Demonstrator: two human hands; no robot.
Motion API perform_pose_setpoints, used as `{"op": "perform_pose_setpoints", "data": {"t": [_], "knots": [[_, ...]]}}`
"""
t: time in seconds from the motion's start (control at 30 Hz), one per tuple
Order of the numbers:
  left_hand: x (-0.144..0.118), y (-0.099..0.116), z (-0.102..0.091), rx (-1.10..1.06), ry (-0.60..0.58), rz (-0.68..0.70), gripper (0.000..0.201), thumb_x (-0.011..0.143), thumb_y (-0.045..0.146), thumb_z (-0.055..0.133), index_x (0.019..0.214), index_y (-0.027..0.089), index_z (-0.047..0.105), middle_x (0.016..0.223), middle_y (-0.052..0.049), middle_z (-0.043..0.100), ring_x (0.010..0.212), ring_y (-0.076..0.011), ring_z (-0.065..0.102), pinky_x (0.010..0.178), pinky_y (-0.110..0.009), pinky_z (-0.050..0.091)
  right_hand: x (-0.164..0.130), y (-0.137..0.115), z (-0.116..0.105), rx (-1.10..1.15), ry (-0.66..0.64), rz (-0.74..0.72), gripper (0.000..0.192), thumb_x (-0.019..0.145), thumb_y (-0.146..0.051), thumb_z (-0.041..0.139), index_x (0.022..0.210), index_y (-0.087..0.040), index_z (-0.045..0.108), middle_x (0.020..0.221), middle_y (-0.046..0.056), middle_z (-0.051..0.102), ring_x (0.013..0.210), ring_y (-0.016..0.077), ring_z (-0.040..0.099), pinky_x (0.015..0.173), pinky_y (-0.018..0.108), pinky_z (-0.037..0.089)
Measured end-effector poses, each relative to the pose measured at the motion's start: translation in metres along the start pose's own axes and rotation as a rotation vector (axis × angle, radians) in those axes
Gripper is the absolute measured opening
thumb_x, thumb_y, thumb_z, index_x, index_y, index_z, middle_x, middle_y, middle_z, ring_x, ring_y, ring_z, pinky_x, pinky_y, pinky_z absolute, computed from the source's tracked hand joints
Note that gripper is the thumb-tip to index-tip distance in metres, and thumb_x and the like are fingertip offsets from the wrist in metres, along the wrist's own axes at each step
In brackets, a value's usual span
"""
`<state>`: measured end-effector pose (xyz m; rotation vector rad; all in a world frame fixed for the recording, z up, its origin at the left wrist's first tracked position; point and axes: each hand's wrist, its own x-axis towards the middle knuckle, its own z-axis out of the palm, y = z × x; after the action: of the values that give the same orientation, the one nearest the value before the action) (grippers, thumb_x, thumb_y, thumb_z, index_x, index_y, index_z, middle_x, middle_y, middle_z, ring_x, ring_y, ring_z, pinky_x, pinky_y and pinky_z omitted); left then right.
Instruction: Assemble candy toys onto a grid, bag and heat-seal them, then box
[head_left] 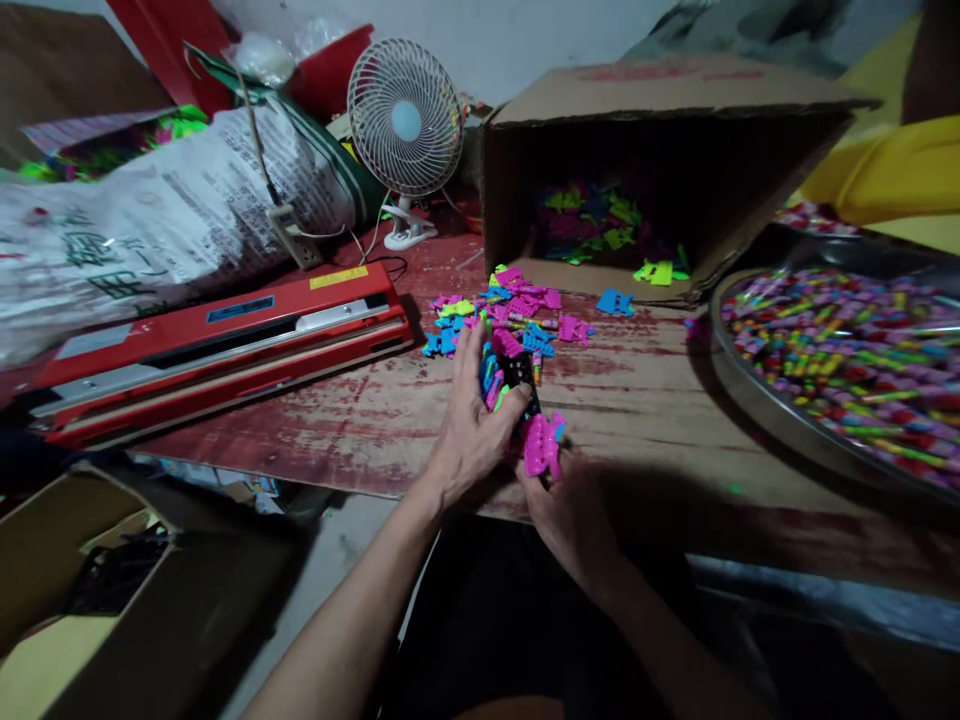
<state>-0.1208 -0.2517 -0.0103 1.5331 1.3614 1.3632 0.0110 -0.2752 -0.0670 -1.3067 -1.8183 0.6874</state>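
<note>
My left hand point(476, 415) lies along a row of small coloured plastic pieces point(491, 375), its fingers stretched along the outer side and its thumb over the near end, gripping them. Against that row is a dark, black object point(519, 378), partly covered by the thumb; its kind is unclear. My right hand point(566, 510) is low at the table's front edge, closed at a pink plastic piece point(541, 445) with a bit of blue behind it. Most of its fingers are hidden. Just beyond both hands spreads a loose pile of pink, blue and yellow plastic pieces point(525, 295).
A cardboard box point(499, 200) on its side holds more pieces. At right stands a metal basin point(765, 385) full of small colourful sticks. A red heat sealer point(225, 340), a clip fan point(405, 120) and a white sack point(172, 215) occupy the left. An open carton point(187, 600) sits below.
</note>
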Motion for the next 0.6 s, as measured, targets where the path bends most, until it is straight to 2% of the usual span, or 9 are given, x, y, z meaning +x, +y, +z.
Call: {"op": "perform_pose_setpoints", "data": {"t": [0.1, 0.2, 0.3, 0.4, 0.5, 0.6], "knots": [[0.0, -0.001, -0.002, 0.028, 0.01, 0.031, 0.07, 0.086, 0.028, 0.058, 0.148, 0.031, 0.024, 0.158, -0.002, 0.021, 0.147, -0.0246, 0.014, 0.121, -0.044, 0.008, 0.0, 0.002, -0.005, -0.048, -0.02, -0.012, 0.017, 0.081, -0.029, 0.051, 0.071, -0.02, 0.061, 0.069, 0.003, 0.067, 0.063, 0.0176, 0.061, 0.064, 0.028, 0.047], [0.0, -0.001, -0.002, 0.034, 0.016, 0.043, 0.069, 0.086, 0.028, 0.058, 0.147, 0.031, 0.027, 0.159, -0.001, 0.019, 0.147, -0.0243, 0.011, 0.121, -0.044, 0.009, 0.0, 0.005, -0.007, -0.002, -0.012, -0.02, 0.018, 0.083, -0.032, 0.052, 0.075, -0.02, 0.063, 0.068, 0.002, 0.066, 0.061, 0.0171, 0.06, 0.065, 0.028, 0.048], [-0.001, -0.001, -0.001, 0.043, 0.021, 0.041, 0.069, 0.086, 0.027, 0.058, 0.147, 0.031, 0.026, 0.159, -0.001, 0.02, 0.147, -0.0241, 0.011, 0.121, -0.043, 0.01, -0.001, 0.007, -0.003, -0.033, -0.049, -0.101, 0.016, 0.083, -0.024, 0.049, 0.078, -0.02, 0.064, 0.072, 0.001, 0.068, 0.069, 0.0174, 0.063, 0.075, 0.029, 0.049], [-0.001, -0.001, -0.001, 0.07, 0.015, 0.04, 0.069, 0.086, 0.028, 0.057, 0.148, 0.03, 0.025, 0.16, 0.0, 0.016, 0.148, -0.0241, 0.007, 0.122, -0.042, 0.01, -0.003, 0.005, 0.001, -0.127, -0.069, -0.211, 0.019, 0.083, -0.018, 0.046, 0.079, -0.019, 0.064, 0.074, 0.003, 0.068, 0.073, 0.018, 0.064, 0.075, 0.029, 0.049], [0.001, 0.0, -0.006, 0.061, -0.021, -0.009, 0.068, 0.087, 0.036, 0.057, 0.148, 0.032, 0.026, 0.161, 0.003, 0.012, 0.148, -0.0243, 0.001, 0.122, -0.043, 0.007, -0.005, -0.002, 0.004, -0.223, -0.072, -0.236, 0.023, 0.082, -0.013, 0.044, 0.089, -0.017, 0.066, 0.08, 0.007, 0.069, 0.075, 0.0189, 0.064, 0.072, 0.028, 0.05], [0.003, 0.005, -0.016, -0.053, -0.096, -0.101, 0.06, 0.091, 0.05, 0.048, 0.146, 0.035, 0.029, 0.16, 0.005, 0.015, 0.148, -0.0255, 0.003, 0.122, -0.046, 0.005, -0.009, -0.01, 0.012, -0.339, -0.063, -0.203, 0.025, 0.08, -0.011, 0.043, 0.09, -0.014, 0.066, 0.081, 0.012, 0.069, 0.076, 0.0227, 0.065, 0.074, 0.032, 0.052]]}}
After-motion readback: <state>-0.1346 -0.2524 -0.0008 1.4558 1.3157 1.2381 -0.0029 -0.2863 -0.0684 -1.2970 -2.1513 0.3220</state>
